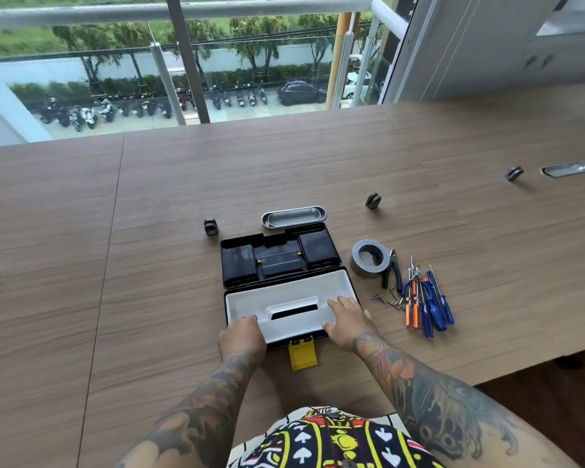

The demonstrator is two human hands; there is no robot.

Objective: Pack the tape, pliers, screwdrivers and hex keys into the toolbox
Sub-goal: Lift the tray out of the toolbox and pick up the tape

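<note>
Two hands of mine rest on the white removable tray (284,298) that sits in the black plastic toolbox (321,251), whose lid lies flung back on the brown wooden table (149,214). My left hand (242,337) curls over the tray's near left edge; my right hand (347,320) lies flat, fingers spread, on its right end, gripping nothing I can make out. One yellow latch (303,354) hangs towards me. To my right, all outside the box, lie one grey roll of tape (368,258), one pair of black-handled pliers (392,271), a few small dark hex keys (387,298), too thin to count, and a heap of blue and orange screwdrivers (429,304), roughly six. One oval metal dish (294,216) sits behind the lid.
</note>
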